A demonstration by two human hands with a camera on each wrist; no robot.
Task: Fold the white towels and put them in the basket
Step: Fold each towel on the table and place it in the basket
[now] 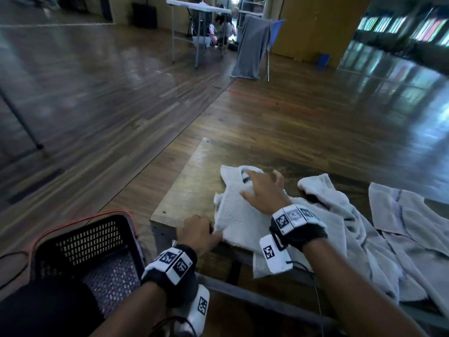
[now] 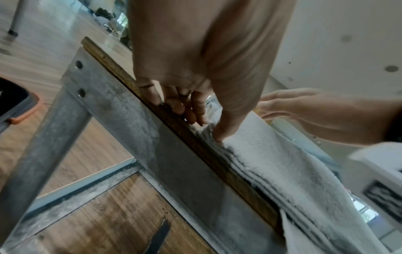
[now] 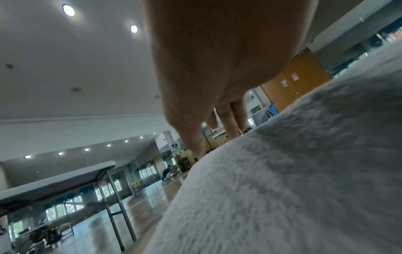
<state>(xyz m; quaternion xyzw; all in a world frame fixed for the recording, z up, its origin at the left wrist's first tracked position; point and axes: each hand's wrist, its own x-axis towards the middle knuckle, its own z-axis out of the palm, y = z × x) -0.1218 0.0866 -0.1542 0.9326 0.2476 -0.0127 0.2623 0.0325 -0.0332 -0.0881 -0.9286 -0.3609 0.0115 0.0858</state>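
Pinching the folded towel [image 1: 239,220] at its near-left corner with my left hand [image 1: 198,231]: thumb on top of the stacked layers, other fingers curled at the table [image 1: 184,190] edge. Left wrist view confirms this: thumb tip [image 2: 219,135] pressed into the layered fold right at the wooden table edge. Right hand [image 1: 263,190] lies flat on top of the same towel, fingers spread and straight, holding nothing, grip wide. Towel sits at the table's near-left corner, its near edge hanging slightly over. Loose towels [image 1: 340,229] lie crumpled to its right, draping over the near edge; another one [image 1: 408,222] is spread further right. Basket [image 1: 92,242] stands on the floor, off the table's left end, beside my left forearm.
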